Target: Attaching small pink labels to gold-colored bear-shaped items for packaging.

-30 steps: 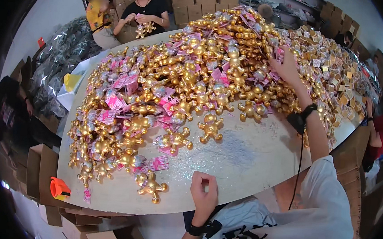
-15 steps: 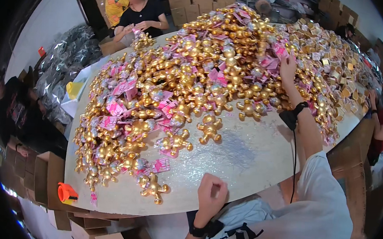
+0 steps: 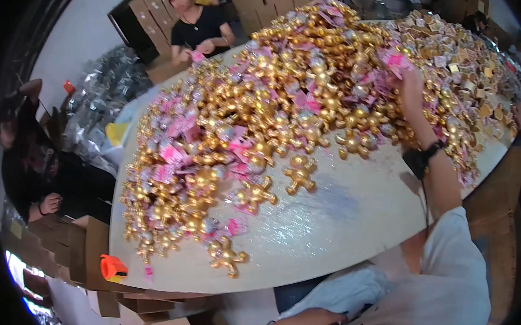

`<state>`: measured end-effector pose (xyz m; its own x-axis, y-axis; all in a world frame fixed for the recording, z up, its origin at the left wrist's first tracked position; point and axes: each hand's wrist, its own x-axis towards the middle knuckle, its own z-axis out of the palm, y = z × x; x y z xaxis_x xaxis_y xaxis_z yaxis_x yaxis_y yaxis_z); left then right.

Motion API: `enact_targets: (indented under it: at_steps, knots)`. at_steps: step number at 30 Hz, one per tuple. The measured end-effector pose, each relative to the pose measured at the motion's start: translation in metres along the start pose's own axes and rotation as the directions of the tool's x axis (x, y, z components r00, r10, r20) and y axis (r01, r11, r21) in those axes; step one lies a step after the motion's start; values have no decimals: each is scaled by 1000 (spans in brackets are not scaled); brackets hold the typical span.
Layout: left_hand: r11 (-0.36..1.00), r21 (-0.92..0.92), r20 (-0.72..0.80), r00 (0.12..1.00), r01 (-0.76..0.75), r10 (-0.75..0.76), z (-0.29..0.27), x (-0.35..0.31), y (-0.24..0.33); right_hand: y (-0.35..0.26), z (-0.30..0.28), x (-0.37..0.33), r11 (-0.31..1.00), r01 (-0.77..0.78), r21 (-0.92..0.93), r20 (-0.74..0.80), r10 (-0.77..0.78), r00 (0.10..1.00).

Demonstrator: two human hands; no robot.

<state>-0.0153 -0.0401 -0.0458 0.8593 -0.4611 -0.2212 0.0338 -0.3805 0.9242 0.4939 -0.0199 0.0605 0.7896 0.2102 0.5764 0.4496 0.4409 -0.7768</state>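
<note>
My right hand [image 3: 412,88] is stretched to the upper right side of a big heap of gold bear-shaped figures [image 3: 321,76]. Its fingers are closed on a pink card [image 3: 395,62], which sticks out past the fingertips; whether a figure hangs from the card is hidden. My left hand [image 3: 320,322] is low against my pale shirt, off the table, its fingers blurred and partly lost against the cloth. Apart from the heap, single gold figures lie on the near tabletop, one [image 3: 300,174] in the middle and another [image 3: 227,257] close to the front edge.
The pale table [image 3: 291,243] has a curved front edge, with an orange tape dispenser [image 3: 113,267] at its left corner. Small gold-and-clear pieces [image 3: 460,68] pile up at the right. Cardboard boxes [image 3: 94,247] stand below left. Co-workers sit around; one [image 3: 200,31] handles a pink card.
My left hand has dropped from above the table's front edge to my shirt. The right hand holds a pink card slightly higher. The whole view has shifted, and the co-worker at left raised an arm.
</note>
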Motion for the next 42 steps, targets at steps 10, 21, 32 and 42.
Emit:
enact_targets:
  at_steps: [10, 21, 32, 42]
  knots:
    - [967, -214, -147, 974, 140, -173, 0, -57, 1, -133, 14, -98, 744, -449, 494, 280, 353, 893]
    - [901, 434, -869, 274, 20, 413, -72, 31, 85, -176, 41, -208, 801, -566, -194, 925, 342, 168]
    - [909, -264, -832, 553, -323, -46, -61, 20, 64, -111, 27, -94, 817, 212, -537, 669, 260, 696]
    - [570, -474, -855, 505, -671, -117, -51, -8, 27, 36, -14, 22, -79, 493, -866, 492, 37, 870]
